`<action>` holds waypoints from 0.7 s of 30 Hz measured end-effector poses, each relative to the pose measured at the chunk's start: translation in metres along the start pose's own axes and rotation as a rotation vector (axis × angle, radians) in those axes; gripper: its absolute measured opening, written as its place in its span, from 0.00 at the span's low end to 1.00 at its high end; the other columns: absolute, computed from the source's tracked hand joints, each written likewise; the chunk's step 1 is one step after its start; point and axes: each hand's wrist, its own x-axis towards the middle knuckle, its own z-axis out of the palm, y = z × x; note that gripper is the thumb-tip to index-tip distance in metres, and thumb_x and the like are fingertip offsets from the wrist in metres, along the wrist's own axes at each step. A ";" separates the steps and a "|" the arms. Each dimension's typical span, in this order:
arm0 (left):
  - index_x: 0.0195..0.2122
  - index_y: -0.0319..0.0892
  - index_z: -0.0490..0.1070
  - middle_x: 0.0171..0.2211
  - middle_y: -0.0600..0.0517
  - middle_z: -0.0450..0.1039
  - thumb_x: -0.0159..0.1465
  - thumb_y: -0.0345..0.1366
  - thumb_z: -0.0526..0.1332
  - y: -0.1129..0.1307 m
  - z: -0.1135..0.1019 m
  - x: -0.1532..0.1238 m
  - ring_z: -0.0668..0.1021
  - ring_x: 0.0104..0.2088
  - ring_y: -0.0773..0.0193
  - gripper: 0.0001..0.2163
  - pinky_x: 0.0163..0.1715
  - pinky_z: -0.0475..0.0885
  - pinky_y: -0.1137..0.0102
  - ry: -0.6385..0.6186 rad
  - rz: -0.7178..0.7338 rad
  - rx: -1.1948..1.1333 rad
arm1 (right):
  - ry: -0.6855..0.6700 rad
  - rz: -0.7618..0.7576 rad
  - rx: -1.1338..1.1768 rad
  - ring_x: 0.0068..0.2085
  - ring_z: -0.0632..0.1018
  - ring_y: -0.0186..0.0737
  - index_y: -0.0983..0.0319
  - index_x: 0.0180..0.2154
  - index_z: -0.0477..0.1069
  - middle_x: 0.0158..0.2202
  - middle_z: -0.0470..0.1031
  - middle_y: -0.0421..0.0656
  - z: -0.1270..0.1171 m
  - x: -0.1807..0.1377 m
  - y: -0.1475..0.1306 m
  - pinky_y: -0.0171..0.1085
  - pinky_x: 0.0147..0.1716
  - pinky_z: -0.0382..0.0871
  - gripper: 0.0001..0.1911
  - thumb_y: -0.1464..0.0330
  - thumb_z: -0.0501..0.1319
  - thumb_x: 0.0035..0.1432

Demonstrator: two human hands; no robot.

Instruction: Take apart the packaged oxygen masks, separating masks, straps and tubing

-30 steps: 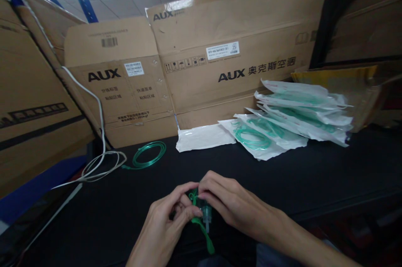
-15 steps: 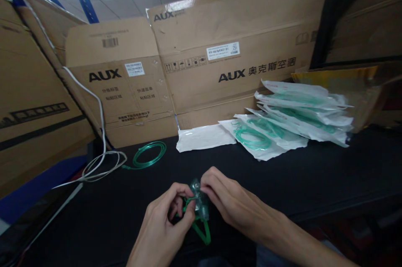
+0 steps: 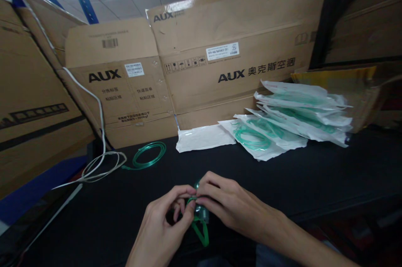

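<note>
Left hand (image 3: 163, 220) and right hand (image 3: 223, 198), both with curled fingers nearly closed, are pinching a translucent green plastic mask (image 3: 202, 213) with its green strap (image 3: 205, 238) at the lower centre of the frame.

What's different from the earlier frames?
The right hand has come left, its fingertips closing in on those of the left hand and covering more of the clear green part. The green strap, a trailing strand at first, now shows an open V. No clear letting go. Coiled tubing and white packets unchanged.
</note>
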 end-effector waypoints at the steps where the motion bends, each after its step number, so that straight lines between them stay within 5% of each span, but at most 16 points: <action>1: 0.45 0.45 0.76 0.27 0.55 0.72 0.65 0.42 0.61 0.001 0.000 0.000 0.72 0.25 0.67 0.11 0.26 0.69 0.77 -0.001 -0.004 0.007 | 0.004 -0.011 -0.012 0.41 0.76 0.38 0.65 0.45 0.74 0.42 0.73 0.46 0.000 0.000 0.000 0.34 0.41 0.73 0.08 0.71 0.56 0.70; 13: 0.44 0.45 0.74 0.26 0.57 0.72 0.65 0.38 0.60 0.010 0.002 0.001 0.71 0.24 0.67 0.09 0.25 0.68 0.76 0.027 0.013 0.033 | 0.025 -0.109 -0.355 0.41 0.76 0.43 0.65 0.44 0.69 0.41 0.74 0.47 0.013 -0.004 0.003 0.41 0.41 0.75 0.09 0.75 0.51 0.71; 21: 0.40 0.44 0.74 0.28 0.55 0.77 0.63 0.39 0.60 0.011 -0.002 0.002 0.72 0.23 0.67 0.08 0.23 0.67 0.75 0.119 -0.023 0.057 | 0.275 -0.046 -0.215 0.40 0.75 0.42 0.63 0.43 0.67 0.39 0.73 0.47 0.007 -0.001 0.001 0.40 0.40 0.74 0.10 0.75 0.49 0.72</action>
